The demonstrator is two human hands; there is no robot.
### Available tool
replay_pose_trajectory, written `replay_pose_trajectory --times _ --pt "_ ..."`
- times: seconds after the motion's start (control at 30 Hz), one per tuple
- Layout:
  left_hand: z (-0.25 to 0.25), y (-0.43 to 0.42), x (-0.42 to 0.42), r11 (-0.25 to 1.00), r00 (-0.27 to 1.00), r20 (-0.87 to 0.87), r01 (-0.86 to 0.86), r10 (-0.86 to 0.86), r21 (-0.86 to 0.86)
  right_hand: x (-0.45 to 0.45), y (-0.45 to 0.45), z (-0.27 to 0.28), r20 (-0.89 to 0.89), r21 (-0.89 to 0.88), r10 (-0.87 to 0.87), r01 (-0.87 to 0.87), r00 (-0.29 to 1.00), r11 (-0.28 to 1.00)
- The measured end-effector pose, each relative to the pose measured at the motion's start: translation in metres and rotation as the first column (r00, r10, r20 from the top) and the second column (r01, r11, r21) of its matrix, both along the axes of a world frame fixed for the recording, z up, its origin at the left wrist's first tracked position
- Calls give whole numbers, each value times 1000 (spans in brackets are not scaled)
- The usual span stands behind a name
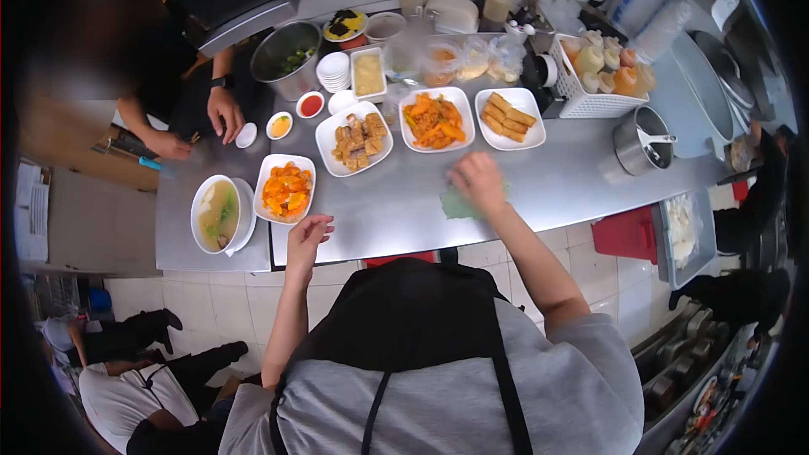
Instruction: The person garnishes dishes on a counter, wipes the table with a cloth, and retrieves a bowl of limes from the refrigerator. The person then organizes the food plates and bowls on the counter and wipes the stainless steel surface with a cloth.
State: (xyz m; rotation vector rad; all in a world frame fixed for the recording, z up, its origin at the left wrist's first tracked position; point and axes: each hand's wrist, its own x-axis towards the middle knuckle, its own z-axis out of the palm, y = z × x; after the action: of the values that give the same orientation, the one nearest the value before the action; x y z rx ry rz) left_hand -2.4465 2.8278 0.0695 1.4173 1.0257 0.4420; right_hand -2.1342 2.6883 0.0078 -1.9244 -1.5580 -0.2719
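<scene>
Head camera: a thin, pale green cloth (459,206) is spread on a long brushed stainless-steel counter (379,211), and is partly covered by the person's right hand (477,183). The fingers of that hand are bent down over the cloth; whether it is gripped or merely pressed cannot be told. The left hand (308,240) is held at the counter's near edge, just beside a white square dish of glossy orange pieces (260,207); its fingers are loosely curled, a gap is left between thumb and fingers, and nothing is held.

To the left of that dish, a round white bowl of pale soup with green leaves (195,223) is set next to or partly over a white plate (247,227). Beyond the hands, three white square dishes are lined up: one of browned chunks (325,139), one of saucy orange strips (469,126) and one of golden rolls (538,126). Small white dishes of red sauce (311,117) and yellow-orange sauce (279,136) are placed near the first. At the right, a white perforated plastic basket of squeeze bottles (594,106) is stood near a cylindrical metal pot (628,150). At the left, a co-worker's hand (224,111) is held near a tiny round white dish (246,136).
</scene>
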Motion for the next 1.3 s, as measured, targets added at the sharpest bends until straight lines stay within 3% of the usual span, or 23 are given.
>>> replay_pose_trajectory --times 0.07,0.13,0.23,0.3,0.33,0.43,0.47,0.53,0.57,0.63,0.7,0.73,0.77,0.8,0.83,0.87,0.9,0.97,1.03,1.07,1.1,1.17,1.3 --pt "-6 -4 -3 1000 1000 -23 3 -3 -19 0 -25 -3 27 -113 75 -72 997 991" --pt "-12 -5 -7 999 999 -45 -19 17 -47 3 -54 -5 22 -92 380 -377 925 922" --pt "-16 -6 -13 997 994 -100 -42 35 -68 77 -113 -40 256 -195 53 -2 965 981" --pt "-15 -6 -15 996 992 -112 -57 50 -65 151 -172 -62 119 -225 -374 392 920 892" --pt "-16 -5 -18 996 991 -120 -66 58 -67 189 -206 -80 266 -165 -558 607 786 777" --pt "-20 -2 -23 993 988 -128 -93 84 -72 232 -244 -80 179 -277 -929 922 325 269" --pt "-21 -3 -29 990 985 -131 -123 113 -75 222 -242 -79 177 -286 -927 918 331 274" --pt "-32 -2 -40 970 974 -129 -205 188 -129 182 -201 -71 176 -319 -907 894 383 316" --pt "-37 0 -50 942 957 -122 -283 264 -182 142 -187 -76 145 -296 -821 816 552 496" --pt "-46 3 -61 880 911 -79 -410 404 -240 51 -171 -80 138 -316 -511 527 848 789" --pt "-50 6 -67 820 864 7 -474 503 -320 -28 -158 -39 -196 -222 -180 135 964 965" --pt "-53 11 -69 792 844 64 -470 532 -389 -41 -156 -37 -478 -152 -136 71 868 986" --pt "-57 16 -67 747 807 114 -470 580 -470 -48 -148 -8 -758 -206 -190 48 624 977" --pt "-59 22 -64 706 768 160 -457 620 -542 -34 -157 -18 -769 -402 -391 93 505 911" --pt "-59 26 -58 664 723 200 -439 661 -605 -22 -154 0 -710 -322 -352 162 610 933" --pt "-50 30 -48 646 692 236 -419 683 -638 -4 -158 -2 -892 -131 -215 229 397 965" --pt "-52 36 -45 662 685 301 -348 663 -664 1 -148 30 -900 -73 -209 342 381 937" --pt "-66 47 -36 659 658 318 -366 683 -657 21 -145 39 -537 -83 -292 294 792 952" --pt "-82 56 -30 708 655 358 -401 666 -581 21 -132 47 -473 -416 -254 40 844 909" --pt "-90 56 -30 748 653 397 -433 645 -503 35 -132 14 -256 -481 -183 39 949 876" --pt "-90 46 -34 753 651 407 -429 641 -499 29 -132 -7 -252 -473 -181 42 951 880" --pt "-75 53 -36 710 635 361 -460 683 -533 32 -85 -35 105 -434 -220 244 970 867" --pt "-75 23 -88 680 679 249 -493 691 -543 -69 -7 -28 -52 -368 117 -128 992 921"
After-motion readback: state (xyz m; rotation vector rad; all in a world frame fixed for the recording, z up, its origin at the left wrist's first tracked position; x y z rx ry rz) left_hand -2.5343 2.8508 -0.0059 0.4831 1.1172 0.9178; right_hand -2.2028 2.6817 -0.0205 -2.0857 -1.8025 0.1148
